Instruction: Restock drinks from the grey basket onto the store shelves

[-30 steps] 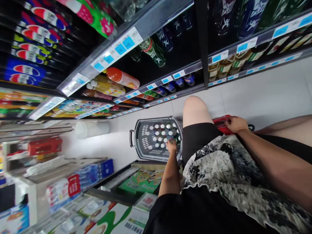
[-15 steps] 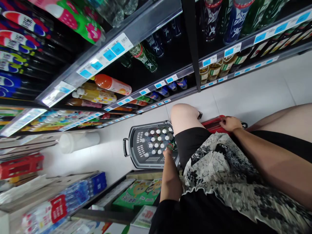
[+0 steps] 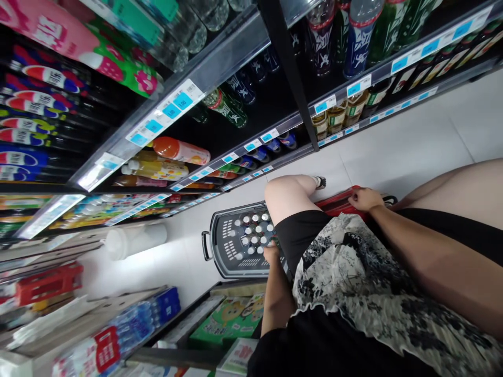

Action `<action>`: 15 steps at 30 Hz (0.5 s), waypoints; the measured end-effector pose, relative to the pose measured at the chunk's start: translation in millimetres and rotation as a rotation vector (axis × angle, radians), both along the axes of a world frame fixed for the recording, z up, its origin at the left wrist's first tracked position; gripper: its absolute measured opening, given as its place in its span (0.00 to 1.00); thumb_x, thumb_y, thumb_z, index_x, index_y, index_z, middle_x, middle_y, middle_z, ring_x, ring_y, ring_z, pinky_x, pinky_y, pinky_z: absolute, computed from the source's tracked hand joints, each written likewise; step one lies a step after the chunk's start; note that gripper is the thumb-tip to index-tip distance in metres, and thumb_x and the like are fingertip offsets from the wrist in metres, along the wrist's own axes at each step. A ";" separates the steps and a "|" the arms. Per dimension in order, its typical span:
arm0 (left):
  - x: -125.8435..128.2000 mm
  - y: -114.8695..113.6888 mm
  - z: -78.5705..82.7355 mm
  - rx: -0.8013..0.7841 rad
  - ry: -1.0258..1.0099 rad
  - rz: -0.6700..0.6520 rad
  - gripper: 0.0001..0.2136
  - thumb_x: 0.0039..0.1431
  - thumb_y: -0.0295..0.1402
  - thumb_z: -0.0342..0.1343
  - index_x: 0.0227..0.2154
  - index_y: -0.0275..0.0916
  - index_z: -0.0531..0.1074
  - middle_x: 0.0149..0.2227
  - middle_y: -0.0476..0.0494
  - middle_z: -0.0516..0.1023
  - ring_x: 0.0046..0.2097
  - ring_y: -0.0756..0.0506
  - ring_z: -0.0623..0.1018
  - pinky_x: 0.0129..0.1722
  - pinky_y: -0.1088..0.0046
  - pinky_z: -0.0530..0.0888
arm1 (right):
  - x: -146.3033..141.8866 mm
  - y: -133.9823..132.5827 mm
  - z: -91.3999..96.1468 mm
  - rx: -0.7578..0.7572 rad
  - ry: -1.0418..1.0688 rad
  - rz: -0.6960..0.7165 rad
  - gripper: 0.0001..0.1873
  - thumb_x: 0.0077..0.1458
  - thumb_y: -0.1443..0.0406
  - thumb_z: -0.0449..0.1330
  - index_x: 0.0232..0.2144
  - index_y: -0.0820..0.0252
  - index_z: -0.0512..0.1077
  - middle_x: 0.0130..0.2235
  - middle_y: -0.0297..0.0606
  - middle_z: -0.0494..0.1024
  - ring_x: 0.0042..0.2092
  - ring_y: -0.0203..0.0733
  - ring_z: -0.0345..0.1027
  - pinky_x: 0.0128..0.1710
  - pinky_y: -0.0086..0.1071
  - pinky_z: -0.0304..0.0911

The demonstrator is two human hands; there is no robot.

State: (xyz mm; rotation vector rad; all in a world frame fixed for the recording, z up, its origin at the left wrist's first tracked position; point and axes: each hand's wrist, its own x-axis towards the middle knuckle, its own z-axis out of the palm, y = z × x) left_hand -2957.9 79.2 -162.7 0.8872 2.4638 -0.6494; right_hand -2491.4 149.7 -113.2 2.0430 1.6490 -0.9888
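My left hand (image 3: 271,253) reaches into a grey plastic shopping basket (image 3: 220,262) on the floor, its fingers closed around a greenish bottle (image 3: 275,241) that my hand and knee partly hide. Several white-capped bottles (image 3: 254,229) stand upright in the basket, close together beside that hand. On the other side of my bent left leg, my right hand (image 3: 366,199) has its fingers curled at the edge of a red plastic crate (image 3: 334,203). My leg and clothing cover much of the crate, so its contents cannot be made out.
Drink shelves (image 3: 231,173) with price tags run along the far side, holding cola and juice bottles. A white cylindrical container (image 3: 135,240) lies in view on the floor. Green cartons (image 3: 226,319) and wrapped water bottles (image 3: 133,322) stand along the near side.
The whole view has shifted slightly, with the shelves and floor items lower in the picture. My left knee covers a little more of the basket. Both hands keep their places.
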 end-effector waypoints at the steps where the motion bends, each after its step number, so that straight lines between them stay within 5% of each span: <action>1: 0.0 -0.2 6.1 0.018 0.019 0.025 0.27 0.70 0.49 0.49 0.51 0.26 0.76 0.49 0.19 0.81 0.52 0.31 0.83 0.44 0.64 0.79 | -0.1 0.4 1.2 -0.002 0.005 -0.001 0.21 0.65 0.54 0.51 0.45 0.59 0.78 0.49 0.49 0.80 0.51 0.57 0.75 0.47 0.41 0.68; 7: -17.5 9.8 70.4 0.143 0.120 0.080 0.28 0.66 0.52 0.51 0.50 0.29 0.78 0.51 0.21 0.81 0.56 0.30 0.81 0.50 0.62 0.78 | -0.8 1.4 6.0 -0.002 0.039 0.000 0.24 0.66 0.54 0.50 0.49 0.62 0.78 0.51 0.52 0.79 0.53 0.58 0.74 0.48 0.42 0.68; 15: -17.9 54.5 214.6 0.406 0.318 -0.064 0.23 0.62 0.53 0.55 0.42 0.36 0.78 0.44 0.27 0.84 0.50 0.29 0.82 0.48 0.59 0.76 | -1.5 0.0 -1.5 0.012 0.076 0.019 0.25 0.66 0.54 0.50 0.48 0.65 0.79 0.51 0.53 0.79 0.52 0.57 0.75 0.46 0.42 0.68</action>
